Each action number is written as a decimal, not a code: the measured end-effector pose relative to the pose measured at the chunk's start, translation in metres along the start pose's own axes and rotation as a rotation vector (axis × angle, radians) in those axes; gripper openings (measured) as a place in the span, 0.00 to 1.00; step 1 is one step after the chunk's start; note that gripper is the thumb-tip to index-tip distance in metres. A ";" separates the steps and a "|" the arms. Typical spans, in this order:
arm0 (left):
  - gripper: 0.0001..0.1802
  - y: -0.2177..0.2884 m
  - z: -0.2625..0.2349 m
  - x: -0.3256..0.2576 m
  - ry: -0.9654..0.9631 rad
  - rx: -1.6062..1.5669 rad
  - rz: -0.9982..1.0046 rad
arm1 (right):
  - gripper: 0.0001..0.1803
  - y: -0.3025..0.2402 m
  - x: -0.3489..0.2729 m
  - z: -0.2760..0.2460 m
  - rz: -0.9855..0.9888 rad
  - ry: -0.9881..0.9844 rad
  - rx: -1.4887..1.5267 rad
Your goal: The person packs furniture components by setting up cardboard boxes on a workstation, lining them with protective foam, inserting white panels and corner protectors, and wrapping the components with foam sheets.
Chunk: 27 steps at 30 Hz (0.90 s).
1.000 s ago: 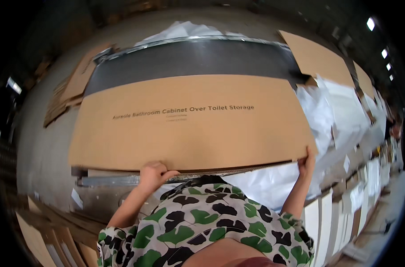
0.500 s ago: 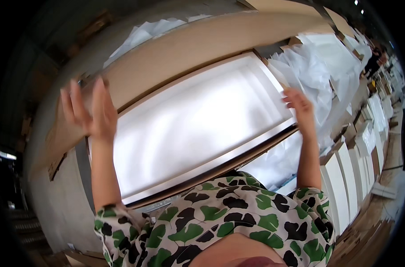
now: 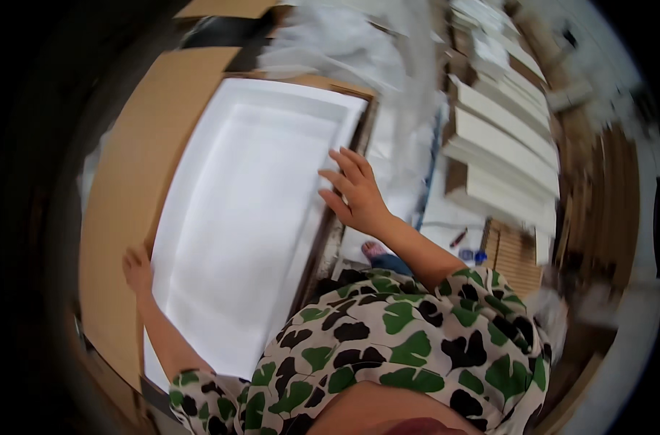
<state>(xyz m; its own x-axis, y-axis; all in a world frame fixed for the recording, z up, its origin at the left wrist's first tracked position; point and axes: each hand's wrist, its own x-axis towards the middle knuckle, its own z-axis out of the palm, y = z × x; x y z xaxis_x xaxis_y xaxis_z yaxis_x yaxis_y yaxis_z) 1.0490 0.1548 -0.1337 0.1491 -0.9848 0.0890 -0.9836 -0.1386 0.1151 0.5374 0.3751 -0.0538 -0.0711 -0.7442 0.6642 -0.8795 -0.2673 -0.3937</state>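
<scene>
Beside the left hand (image 3: 136,268), the brown carton flap (image 3: 149,138) is matt, smooth-faced cardboard; between it and the right hand (image 3: 357,190), the white rimmed tray (image 3: 236,196) looks smooth, with a soft sheen, though whether it is plastic, foam or painted board cannot be told; ahead of the right hand, crumpled white wrapping sheets (image 3: 337,43) look thin and slightly translucent, like plastic or foam film; to that hand's right, white boards (image 3: 500,138) look smooth and flat; nearer the body, the brown slab (image 3: 511,250) is ribbed; the printed shirt (image 3: 344,348) is matt cloth.

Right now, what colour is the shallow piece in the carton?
The shallow piece is white, seen best in the head view.
</scene>
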 end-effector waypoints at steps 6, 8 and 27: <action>0.28 0.013 0.023 -0.019 0.138 -0.035 0.108 | 0.20 0.053 -0.065 -0.030 0.236 0.090 -0.120; 0.27 0.017 0.015 -0.024 0.173 -0.117 0.125 | 0.19 0.073 -0.087 -0.042 0.288 0.056 -0.146; 0.11 0.534 -0.117 -0.200 0.088 -0.689 0.959 | 0.17 0.476 -0.258 -0.127 1.217 -0.194 -0.133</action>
<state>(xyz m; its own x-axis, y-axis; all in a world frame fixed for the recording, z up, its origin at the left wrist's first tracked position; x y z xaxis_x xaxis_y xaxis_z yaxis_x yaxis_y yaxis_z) 0.5060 0.2897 0.0255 -0.5865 -0.6416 0.4944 -0.4396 0.7648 0.4710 0.0769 0.5175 -0.3320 -0.8140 -0.5463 -0.1975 -0.3319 0.7165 -0.6136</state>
